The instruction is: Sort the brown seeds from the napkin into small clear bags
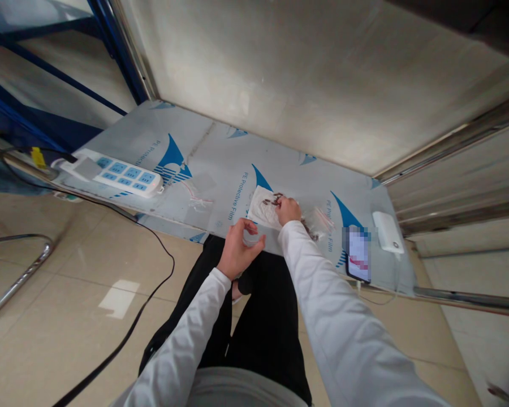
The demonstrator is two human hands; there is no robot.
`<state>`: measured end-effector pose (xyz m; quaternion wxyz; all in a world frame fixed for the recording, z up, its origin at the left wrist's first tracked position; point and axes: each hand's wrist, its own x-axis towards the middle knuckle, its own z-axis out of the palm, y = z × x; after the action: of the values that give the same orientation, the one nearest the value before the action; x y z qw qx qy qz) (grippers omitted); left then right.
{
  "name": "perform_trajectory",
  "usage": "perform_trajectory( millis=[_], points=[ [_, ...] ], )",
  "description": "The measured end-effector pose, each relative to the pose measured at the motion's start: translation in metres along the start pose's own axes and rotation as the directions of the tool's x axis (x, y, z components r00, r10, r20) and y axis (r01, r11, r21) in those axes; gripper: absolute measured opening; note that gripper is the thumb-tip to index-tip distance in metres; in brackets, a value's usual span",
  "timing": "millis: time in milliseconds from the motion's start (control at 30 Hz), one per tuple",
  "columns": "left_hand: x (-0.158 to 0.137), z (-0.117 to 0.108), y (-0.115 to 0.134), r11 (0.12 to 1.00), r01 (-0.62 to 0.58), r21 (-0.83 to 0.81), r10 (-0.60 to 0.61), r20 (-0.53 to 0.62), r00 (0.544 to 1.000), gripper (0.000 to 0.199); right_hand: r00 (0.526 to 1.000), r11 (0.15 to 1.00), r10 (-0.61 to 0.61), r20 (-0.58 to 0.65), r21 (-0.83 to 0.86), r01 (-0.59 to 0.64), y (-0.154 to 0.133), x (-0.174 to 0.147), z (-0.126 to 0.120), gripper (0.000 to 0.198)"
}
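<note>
My left hand [240, 247] is at the table's front edge, thumb and fingers curved round a small clear plastic thing [251, 238] whose exact kind I cannot make out. To its right, my right hand [288, 210] has its fingertips pinched together over a white paper tissue [263, 208]. Several small dark brown pieces [267, 202] lie on that tissue, right by those fingertips. Whatever the pinch holds is too small to tell apart from the pieces. Beside the right wrist lies a clear zip bag [320, 221] with more dark pieces, partly hidden by the forearm.
A white power strip [127, 176] lies on the left of the film-covered table [220, 152], its black cable [152, 226] trailing to the floor. At the right are a phone [358, 254] and a white power bank [388, 232] with a cable. Another clear bag [197, 199] lies left of the tissue.
</note>
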<state>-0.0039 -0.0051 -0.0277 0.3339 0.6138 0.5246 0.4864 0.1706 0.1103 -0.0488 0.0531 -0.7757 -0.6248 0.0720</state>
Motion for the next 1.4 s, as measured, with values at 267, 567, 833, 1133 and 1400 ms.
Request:
perform_trajectory(
  millis=[267, 567, 833, 1133, 1400],
  points=[
    [0.001, -0.003, 0.000, 1.000, -0.027, -0.002, 0.027, 0.014, 1.000, 0.025, 0.979, 0.910, -0.107, -0.173, 0.380, 0.166, -0.007, -0.048, -0.040, 0.024],
    [-0.001, 0.003, 0.010, 0.996, -0.047, -0.069, 0.053, 0.087, 0.995, 0.032, 0.838, 0.680, -0.540, -0.074, 0.548, 0.487, -0.029, -0.134, -0.101, 0.011],
    [-0.003, 0.001, 0.009, 0.998, -0.047, -0.050, 0.048, 0.019, 0.999, 0.025, 0.992, 0.885, -0.033, -0.121, 0.458, 0.085, 0.027, -0.037, -0.031, 0.025],
    [0.000, -0.005, 0.004, 0.999, 0.005, -0.032, -0.004, 0.026, 1.000, 0.026, 0.999, 0.984, 0.029, -0.043, 0.179, -0.021, 0.025, -0.002, 0.004, 0.019],
    [0.000, -0.007, 0.001, 0.999, 0.020, -0.025, -0.020, 0.019, 1.000, 0.024, 0.981, 0.973, -0.195, -0.018, 0.120, 0.196, 0.010, 0.010, 0.003, 0.021]
  ],
)
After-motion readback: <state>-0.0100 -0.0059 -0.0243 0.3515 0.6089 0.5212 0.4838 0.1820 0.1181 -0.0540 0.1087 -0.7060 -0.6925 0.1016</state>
